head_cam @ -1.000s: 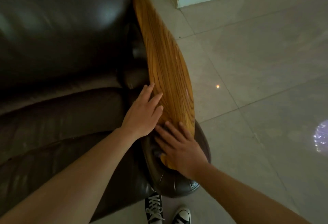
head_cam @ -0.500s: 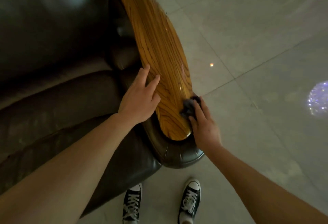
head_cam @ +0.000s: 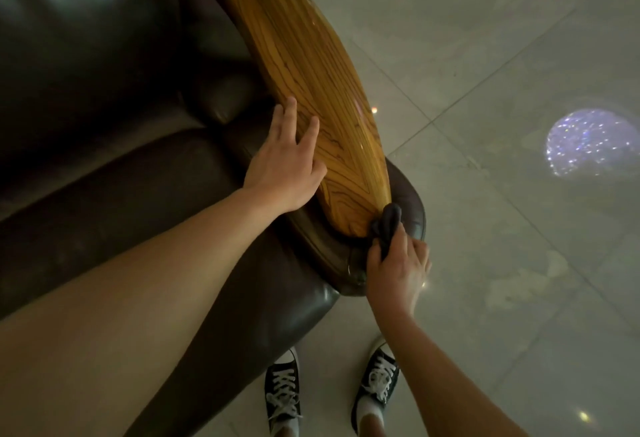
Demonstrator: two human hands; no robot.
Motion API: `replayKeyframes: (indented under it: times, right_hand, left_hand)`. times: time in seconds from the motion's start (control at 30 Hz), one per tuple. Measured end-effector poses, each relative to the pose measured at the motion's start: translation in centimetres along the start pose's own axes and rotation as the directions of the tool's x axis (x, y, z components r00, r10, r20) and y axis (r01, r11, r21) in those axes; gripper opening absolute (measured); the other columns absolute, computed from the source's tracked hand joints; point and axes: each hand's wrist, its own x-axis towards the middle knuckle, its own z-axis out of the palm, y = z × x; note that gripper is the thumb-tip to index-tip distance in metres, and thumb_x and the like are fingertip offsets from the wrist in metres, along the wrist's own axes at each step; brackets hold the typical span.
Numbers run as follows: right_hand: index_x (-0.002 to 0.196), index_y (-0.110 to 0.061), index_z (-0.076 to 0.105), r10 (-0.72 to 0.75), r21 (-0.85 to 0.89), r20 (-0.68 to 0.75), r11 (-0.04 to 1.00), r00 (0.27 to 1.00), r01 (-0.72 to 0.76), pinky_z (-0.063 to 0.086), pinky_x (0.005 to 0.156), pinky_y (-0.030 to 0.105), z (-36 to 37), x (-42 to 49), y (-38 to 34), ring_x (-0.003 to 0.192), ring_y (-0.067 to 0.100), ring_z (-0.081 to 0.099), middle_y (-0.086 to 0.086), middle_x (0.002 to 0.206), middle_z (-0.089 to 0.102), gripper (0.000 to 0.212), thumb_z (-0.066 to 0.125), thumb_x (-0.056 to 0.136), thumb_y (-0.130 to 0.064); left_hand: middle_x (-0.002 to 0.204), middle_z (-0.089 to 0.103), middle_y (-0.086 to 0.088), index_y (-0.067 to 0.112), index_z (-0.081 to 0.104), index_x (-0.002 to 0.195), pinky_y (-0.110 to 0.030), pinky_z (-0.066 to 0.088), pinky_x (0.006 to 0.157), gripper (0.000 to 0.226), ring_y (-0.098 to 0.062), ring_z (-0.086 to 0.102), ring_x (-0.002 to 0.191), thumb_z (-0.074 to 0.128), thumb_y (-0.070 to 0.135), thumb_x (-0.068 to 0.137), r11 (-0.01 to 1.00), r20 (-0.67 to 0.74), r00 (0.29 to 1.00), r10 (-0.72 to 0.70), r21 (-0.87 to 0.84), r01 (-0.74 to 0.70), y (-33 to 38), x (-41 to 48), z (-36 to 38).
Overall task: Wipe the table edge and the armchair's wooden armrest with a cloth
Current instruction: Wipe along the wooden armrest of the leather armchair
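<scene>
The long glossy wooden armrest [head_cam: 311, 65] runs from the top centre down to a rounded tip on the dark leather armchair [head_cam: 121, 176]. My left hand [head_cam: 284, 162] rests flat on the armrest's left edge, fingers spread, holding nothing. My right hand [head_cam: 398, 270] grips a dark bunched cloth [head_cam: 388, 225] and presses it against the armrest's near tip, at its right side. No table is in view.
Pale tiled floor [head_cam: 502, 55] lies to the right of the chair, with a sparkling light patch [head_cam: 588, 142] on it. My two black-and-white sneakers [head_cam: 284, 391] stand on the floor just in front of the chair arm.
My right hand has slid the cloth from the armrest's right edge down to its near tip. My left hand stays on the left edge. The view has tilted down and closer.
</scene>
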Motion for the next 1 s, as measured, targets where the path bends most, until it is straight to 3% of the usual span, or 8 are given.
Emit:
replayKeyframes:
  times: [0.33,0.53,0.63,0.7,0.77,0.83,0.9,1.0]
  right_hand:
    - [0.122,-0.002,0.057,0.228,0.192,-0.105,0.960,0.968,-0.205,0.050,0.081,0.052,0.7,-2.4,-4.2,0.098,0.035,0.053,0.009,0.089,0.060,0.037,0.064,0.088,-0.015]
    - [0.093,-0.023,0.060,0.560,0.565,0.227,0.591,0.797,-0.576,0.052,0.066,0.038,0.4,-2.5,-6.7,0.078,0.021,0.064,-0.002,0.081,0.066,0.010,0.061,0.090,-0.032]
    - [0.093,-0.032,0.061,0.380,0.623,0.130,0.687,0.916,-0.374,0.055,0.070,0.036,-0.4,-1.6,-7.1,0.080,0.012,0.064,-0.012,0.082,0.065,0.005,0.064,0.089,-0.033]
    - [0.111,-0.033,0.062,0.042,0.480,-0.096,0.877,0.995,0.010,0.050,0.088,0.034,-0.6,-0.2,-6.9,0.101,0.012,0.058,-0.016,0.105,0.064,0.021,0.064,0.091,-0.027]
    - [0.120,-0.026,0.065,-0.399,0.223,-0.124,0.881,0.908,0.418,0.040,0.103,0.038,-0.1,1.2,-6.5,0.120,0.022,0.050,-0.004,0.130,0.061,0.030,0.066,0.091,-0.021]
    - [0.124,-0.024,0.064,-0.704,-0.017,0.057,0.708,0.707,0.706,0.040,0.103,0.050,0.2,3.3,-5.2,0.127,0.032,0.047,0.003,0.145,0.052,0.037,0.069,0.088,-0.022]
    - [0.131,-0.025,0.059,-0.776,-0.158,0.162,0.590,0.610,0.792,0.041,0.101,0.057,-0.1,6.5,-3.1,0.131,0.036,0.044,0.002,0.150,0.046,0.049,0.072,0.084,-0.023]
    - [0.133,-0.018,0.059,-0.583,-0.073,-0.035,0.812,0.812,0.579,0.044,0.096,0.056,-1.2,11.1,-2.8,0.123,0.037,0.046,0.005,0.147,0.050,0.045,0.064,0.089,-0.025]
  left_hand:
    - [0.165,-0.015,-0.015,0.019,0.009,0.158,-0.049,0.033,0.115,0.076,-0.034,-0.010,0.151,0.044,0.045,0.096,1.000,-0.038,0.999,0.014,0.020,-0.013,0.4,-0.1,0.5]
    - [0.165,-0.017,-0.012,0.021,0.008,0.158,-0.049,0.038,0.112,0.073,-0.031,-0.012,0.151,0.042,0.043,0.097,1.000,-0.034,0.999,0.015,-0.011,-0.015,0.1,-0.4,0.6]
    - [0.166,-0.015,-0.007,0.025,0.012,0.157,-0.048,0.034,0.113,0.066,-0.027,-0.011,0.152,0.037,0.041,0.098,0.998,-0.015,0.999,0.028,-0.055,-0.029,-0.6,-0.4,0.1]
    - [0.167,-0.011,-0.005,0.028,0.017,0.157,-0.046,0.025,0.117,0.063,-0.025,-0.009,0.152,0.035,0.039,0.098,0.997,-0.010,0.999,0.054,-0.062,-0.054,-1.3,-0.5,-0.3]
    - [0.167,-0.008,-0.005,0.029,0.021,0.156,-0.045,0.016,0.121,0.060,-0.024,-0.007,0.152,0.035,0.036,0.099,0.996,-0.024,0.997,0.080,-0.042,-0.081,-1.7,-0.6,-0.6]
    - [0.167,-0.008,-0.004,0.031,0.021,0.156,-0.044,0.010,0.122,0.059,-0.022,-0.008,0.152,0.035,0.035,0.099,0.996,-0.025,0.996,0.090,-0.016,-0.090,-2.0,-0.8,-0.6]
    - [0.167,-0.006,-0.004,0.033,0.023,0.155,-0.045,0.008,0.123,0.058,-0.022,-0.008,0.152,0.030,0.036,0.098,0.994,-0.018,0.994,0.109,-0.005,-0.109,-2.3,-0.6,-0.7]
    - [0.167,-0.001,-0.006,0.033,0.025,0.155,-0.045,0.008,0.122,0.059,-0.023,-0.006,0.152,0.035,0.033,0.097,0.990,-0.037,0.990,0.138,-0.003,-0.139,-2.8,-0.5,-0.8]
